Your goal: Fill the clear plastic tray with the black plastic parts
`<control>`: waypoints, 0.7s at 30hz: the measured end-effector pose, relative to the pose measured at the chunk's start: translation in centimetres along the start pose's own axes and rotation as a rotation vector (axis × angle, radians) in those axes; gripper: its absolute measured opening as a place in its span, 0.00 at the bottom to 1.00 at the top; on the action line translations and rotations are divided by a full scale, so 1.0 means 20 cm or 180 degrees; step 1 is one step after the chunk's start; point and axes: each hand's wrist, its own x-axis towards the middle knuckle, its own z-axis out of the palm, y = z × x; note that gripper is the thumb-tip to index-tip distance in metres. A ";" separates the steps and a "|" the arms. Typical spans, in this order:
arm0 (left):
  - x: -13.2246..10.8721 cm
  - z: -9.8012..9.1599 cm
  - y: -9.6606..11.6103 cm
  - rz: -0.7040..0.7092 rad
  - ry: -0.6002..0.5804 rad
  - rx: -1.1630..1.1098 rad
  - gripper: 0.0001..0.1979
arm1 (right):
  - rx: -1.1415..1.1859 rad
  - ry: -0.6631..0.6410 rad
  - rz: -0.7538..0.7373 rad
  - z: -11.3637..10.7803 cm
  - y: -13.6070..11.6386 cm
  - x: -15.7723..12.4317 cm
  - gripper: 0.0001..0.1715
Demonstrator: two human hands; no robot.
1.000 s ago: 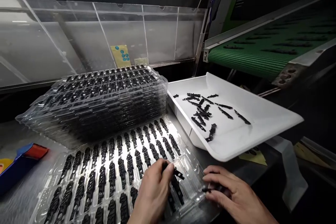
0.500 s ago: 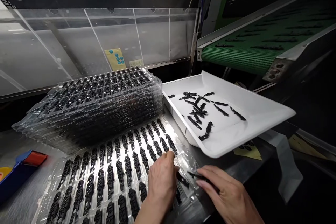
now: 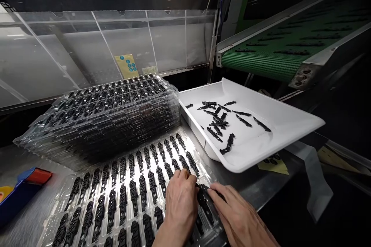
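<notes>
A clear plastic tray (image 3: 59,199) lies on the metal bench, with rows of slim black plastic parts (image 3: 99,212) in its slots. Over the right side of this tray is my left hand (image 3: 181,204); its fingers are curled together, and what they hold, if anything, is hidden. My right hand (image 3: 239,214) is at the tray's right end, thumb and fingers closed on a black plastic part (image 3: 220,196) that they mostly cover. Between both hands, another black part (image 3: 206,207) rests in the tray.
A tall stack of filled clear trays (image 3: 121,123) stands behind. To the right sits a white bin (image 3: 278,144) with loose black parts. Beyond it a green conveyor belt (image 3: 261,60) carries more parts. A blue and red object (image 3: 26,191) is at left.
My right hand has moved left, bringing its black part over the tray's right end beside my left hand. The tray has shifted slightly to the right.
</notes>
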 end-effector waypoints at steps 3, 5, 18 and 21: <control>0.00 0.01 0.00 0.0093 -0.0002 -0.0042 0.11 | -0.0113 0.0112 0.0144 0.03 0.01 -0.04 0.23; 0.00 0.02 0.00 0.0130 0.0062 0.0012 0.12 | -0.0135 0.0196 0.0210 0.05 0.02 -0.04 0.19; 0.00 0.08 -0.02 0.0663 0.0333 0.0217 0.13 | 0.0414 -0.0422 -0.0242 -0.13 0.04 0.01 0.18; 0.01 0.07 -0.02 0.0590 0.0306 0.0259 0.15 | 0.0566 -0.0656 0.0226 -0.10 0.07 0.01 0.14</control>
